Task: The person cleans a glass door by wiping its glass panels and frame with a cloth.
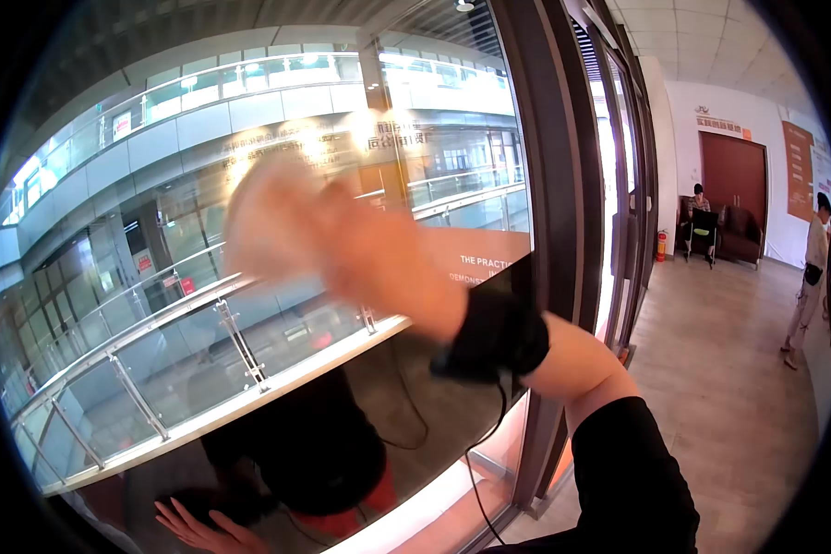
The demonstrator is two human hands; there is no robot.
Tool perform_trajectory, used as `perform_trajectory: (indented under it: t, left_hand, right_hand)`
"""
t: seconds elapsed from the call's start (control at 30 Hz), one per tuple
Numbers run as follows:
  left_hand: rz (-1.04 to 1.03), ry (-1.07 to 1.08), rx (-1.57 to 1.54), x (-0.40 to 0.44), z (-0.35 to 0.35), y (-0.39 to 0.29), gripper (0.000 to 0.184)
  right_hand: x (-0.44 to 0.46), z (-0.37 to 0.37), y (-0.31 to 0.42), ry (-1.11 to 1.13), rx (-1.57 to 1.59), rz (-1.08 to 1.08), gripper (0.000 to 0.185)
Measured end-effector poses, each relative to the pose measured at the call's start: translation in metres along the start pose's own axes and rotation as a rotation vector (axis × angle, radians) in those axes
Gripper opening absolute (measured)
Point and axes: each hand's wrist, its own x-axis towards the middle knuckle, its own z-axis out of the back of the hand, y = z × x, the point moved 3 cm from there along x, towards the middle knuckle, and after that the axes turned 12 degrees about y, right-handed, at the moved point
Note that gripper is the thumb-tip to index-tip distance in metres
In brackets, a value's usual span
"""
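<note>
My right hand [369,245] is raised in front of a large glass pane [452,388], smeared by motion. It holds a pale, whitish cloth [272,222], blurred too, at or very close to the glass. On my right wrist is a black band [499,337], with a thin black cable [475,462] hanging from it. My left hand [208,531] shows at the bottom left edge, its fingers stretched and apart beside the lower glass. Whether its palm touches the pane I cannot tell.
A dark window frame [568,185] runs right of the pane. Behind the glass are railings [240,346]. On the right, one person [700,217] sits near a brown sofa [739,235] and another person [812,268] stands by the wall. A fire extinguisher [661,246] stands farther back.
</note>
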Motion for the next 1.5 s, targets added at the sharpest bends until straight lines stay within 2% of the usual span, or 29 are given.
perform_trajectory:
  t: [0.03,0.07,0.1,0.13,0.23,0.27,0.33,0.37,0.4,0.43,0.5,0.6,0.7,0.77,0.8,0.87,0.9,0.93,0.97,1.03,1.1,1.17,1.2,1.23,1.3,1.37,1.43,1.5]
  left_hand:
    - [0.004,-0.001,-0.004,-0.001,0.000,0.000,0.056]
    - [0.012,-0.001,-0.010,-0.001,0.001,-0.001,0.056]
    - [0.018,0.001,-0.015,-0.001,0.002,-0.002,0.056]
    - [0.023,-0.001,-0.021,-0.001,0.002,-0.002,0.056]
    - [0.042,0.024,-0.019,-0.001,0.000,0.002,0.057]
    - [0.045,0.027,-0.016,-0.001,0.000,0.003,0.057]
    - [0.059,0.032,-0.007,-0.003,0.000,0.005,0.057]
    - [0.061,0.034,-0.007,-0.004,0.000,0.007,0.057]
    - [0.061,0.037,-0.005,-0.005,-0.001,0.010,0.057]
    - [0.059,0.039,-0.004,-0.005,-0.002,0.011,0.057]
    - [0.050,0.034,-0.023,-0.005,-0.003,0.011,0.057]
    - [0.037,0.032,-0.037,-0.004,0.001,0.011,0.056]
    - [0.053,0.031,-0.056,-0.003,0.003,0.003,0.056]
    - [0.052,0.039,-0.059,-0.003,0.004,0.001,0.056]
    - [0.049,0.037,-0.059,-0.003,0.004,0.001,0.056]
    - [0.045,0.036,-0.061,-0.004,0.003,0.002,0.056]
    - [0.041,0.038,-0.063,-0.004,0.004,0.002,0.057]
    - [0.037,0.038,-0.064,-0.004,0.004,0.003,0.057]
    - [0.035,0.049,-0.064,-0.003,0.004,0.003,0.057]
    - [0.031,0.067,-0.062,-0.003,0.006,0.004,0.057]
    - [0.059,0.108,-0.055,-0.004,0.007,0.007,0.057]
    - [0.071,0.133,-0.054,-0.006,0.008,0.010,0.057]
    - [0.066,0.133,-0.058,-0.006,0.007,0.011,0.057]
    - [0.060,0.132,-0.061,-0.006,0.007,0.012,0.056]
    - [0.064,0.140,-0.061,-0.006,0.008,0.012,0.056]
    - [0.057,0.139,-0.063,-0.005,0.009,0.012,0.056]
    - [0.047,0.132,-0.067,-0.005,0.009,0.009,0.055]
    - [0.046,0.129,-0.070,-0.003,0.010,0.005,0.055]
  right_hand:
    - [-0.013,-0.019,0.035,0.095,0.087,0.133,0.062]
    - [-0.036,-0.025,0.064,0.085,0.027,0.377,0.054]
    - [-0.055,-0.037,0.083,0.079,0.010,0.494,0.052]
    - [-0.068,-0.040,0.091,0.206,0.003,0.549,0.057]
    - [-0.059,-0.039,0.060,0.142,0.152,0.446,0.064]
    - [-0.053,-0.025,0.036,0.179,0.189,0.326,0.068]
    - [-0.039,-0.009,-0.022,-0.020,-0.035,0.147,0.081]
    - [-0.034,0.005,-0.049,0.010,-0.076,-0.134,0.079]
    - [-0.033,0.016,-0.087,-0.103,-0.183,-0.159,0.072]
    - [-0.033,0.019,-0.127,-0.170,-0.119,-0.286,0.066]
    - [-0.038,0.041,-0.172,-0.262,-0.270,-0.543,0.067]
    - [-0.056,0.041,-0.208,-0.319,-0.212,-0.755,0.067]
    - [-0.042,0.023,-0.137,-0.199,-0.208,-0.645,0.069]
    - [-0.047,0.004,-0.072,-0.247,-0.088,-0.244,0.072]
    - [-0.052,-0.007,-0.037,-0.218,-0.128,-0.129,0.076]
    - [-0.073,-0.023,0.027,0.068,0.047,0.135,0.070]
    - [-0.087,-0.037,0.049,0.072,0.000,0.357,0.063]
    - [-0.098,-0.048,0.065,0.069,0.025,0.481,0.058]
    - [-0.106,-0.049,0.072,0.145,0.031,0.506,0.055]
    - [-0.094,-0.044,0.057,0.100,-0.062,0.469,0.059]
    - [-0.073,-0.019,0.022,0.137,0.093,0.186,0.064]
    - [-0.059,-0.013,-0.034,-0.094,-0.041,-0.021,0.067]
    - [-0.051,-0.005,-0.065,-0.017,-0.056,-0.235,0.061]
    - [-0.046,0.012,-0.081,-0.157,-0.049,-0.349,0.056]
    - [-0.045,0.023,-0.126,-0.334,-0.103,-0.488,0.064]
    - [-0.054,0.019,-0.132,-0.287,-0.137,-0.590,0.067]
    - [-0.063,-0.001,-0.091,-0.187,-0.169,-0.476,0.072]
    - [-0.087,-0.026,-0.035,-0.149,-0.089,-0.200,0.079]
